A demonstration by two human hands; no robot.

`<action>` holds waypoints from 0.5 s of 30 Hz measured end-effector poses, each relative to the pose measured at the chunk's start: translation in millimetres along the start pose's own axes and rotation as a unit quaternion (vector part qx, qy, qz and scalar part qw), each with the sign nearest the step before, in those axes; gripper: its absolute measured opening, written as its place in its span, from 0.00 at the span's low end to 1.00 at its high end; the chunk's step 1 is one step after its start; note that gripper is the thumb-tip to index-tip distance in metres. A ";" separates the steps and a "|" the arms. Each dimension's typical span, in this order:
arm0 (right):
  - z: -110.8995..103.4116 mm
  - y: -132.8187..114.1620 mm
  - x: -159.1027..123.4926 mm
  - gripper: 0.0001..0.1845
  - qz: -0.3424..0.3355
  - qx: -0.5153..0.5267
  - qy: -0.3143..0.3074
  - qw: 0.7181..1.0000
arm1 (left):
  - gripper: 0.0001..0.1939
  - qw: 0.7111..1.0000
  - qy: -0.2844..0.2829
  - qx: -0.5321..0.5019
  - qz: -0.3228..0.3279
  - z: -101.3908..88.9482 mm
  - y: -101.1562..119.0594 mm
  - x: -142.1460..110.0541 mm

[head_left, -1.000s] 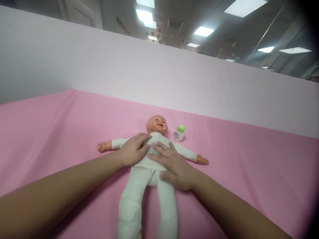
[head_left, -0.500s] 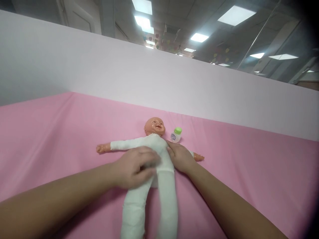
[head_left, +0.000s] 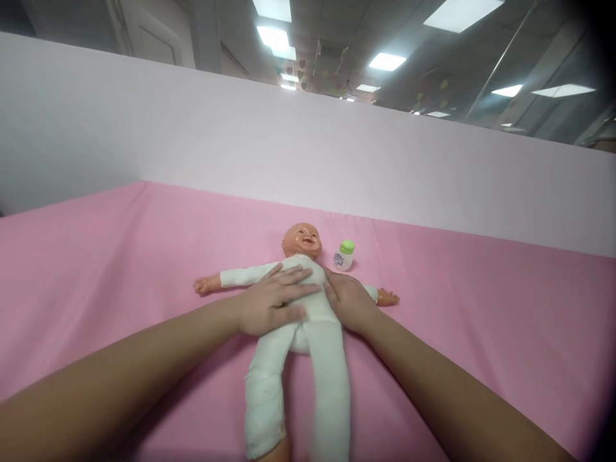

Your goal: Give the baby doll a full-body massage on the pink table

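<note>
A baby doll (head_left: 320,308) with a white cloth body and a plastic head lies on its back, arms stretched out to both sides. My left hand (head_left: 274,301) rests flat on the doll's belly, its fingers spread and pointing right. Against the doll's side, at the right of its chest, lies my right hand (head_left: 351,301); its thumb is on the cloth and its other fingers are partly hidden along the doll's arm. A small clear bottle (head_left: 343,258) with a green cap stands beside the doll's head, just beyond my right hand.
Pink cloth (head_left: 158,256) with soft creases covers the surface under the doll. Behind it rises a white wall panel (head_left: 240,141), with dark glass above that shows ceiling lights.
My left hand has come down from a blurred, curled pose to lie flat and spread on the doll's belly. My right hand keeps its place at the doll's side. The view has shifted slightly.
</note>
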State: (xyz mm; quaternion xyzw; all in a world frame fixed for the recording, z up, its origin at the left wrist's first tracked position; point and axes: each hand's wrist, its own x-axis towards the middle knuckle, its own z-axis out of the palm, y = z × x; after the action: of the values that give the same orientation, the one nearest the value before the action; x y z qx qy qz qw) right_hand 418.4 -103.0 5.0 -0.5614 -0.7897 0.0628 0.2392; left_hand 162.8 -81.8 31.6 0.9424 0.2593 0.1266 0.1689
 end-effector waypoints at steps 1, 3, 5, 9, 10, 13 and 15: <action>-0.4 -0.7 0.0 0.20 -0.001 0.004 -0.003 1.000 | 0.32 1.000 0.012 0.005 -0.020 1.7 -8.2 1.9; -2.3 -1.0 0.4 0.20 0.000 0.011 -0.011 1.000 | 0.33 0.997 0.047 0.007 -0.054 5.0 -22.4 4.4; -4.9 0.9 0.8 0.21 -0.001 0.019 -0.022 1.000 | 0.33 0.993 0.091 0.006 -0.077 7.1 -32.4 5.6; -11.2 5.3 -4.1 0.25 -0.001 0.034 -0.016 0.999 | 0.30 0.980 0.142 0.046 -0.127 5.4 -37.9 5.3; -13.2 3.6 -7.6 0.27 -0.010 0.045 -0.006 0.999 | 0.29 0.977 0.145 0.058 -0.142 4.0 -37.0 4.9; -21.5 -15.0 -23.4 0.29 -0.122 0.106 0.002 0.987 | 0.26 0.975 0.141 0.058 -0.161 0.0 -32.2 3.9; -27.6 -36.1 -35.3 0.29 -0.241 0.142 -0.045 0.959 | 0.25 0.978 0.138 0.045 -0.149 -1.1 -29.6 3.6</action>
State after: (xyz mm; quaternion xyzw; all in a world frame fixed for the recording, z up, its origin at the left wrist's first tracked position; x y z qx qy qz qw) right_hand 408.9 -153.1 31.7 -0.3114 -0.8943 0.1401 0.2891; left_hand 152.2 -55.7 21.8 0.8733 0.4229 0.2175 0.1057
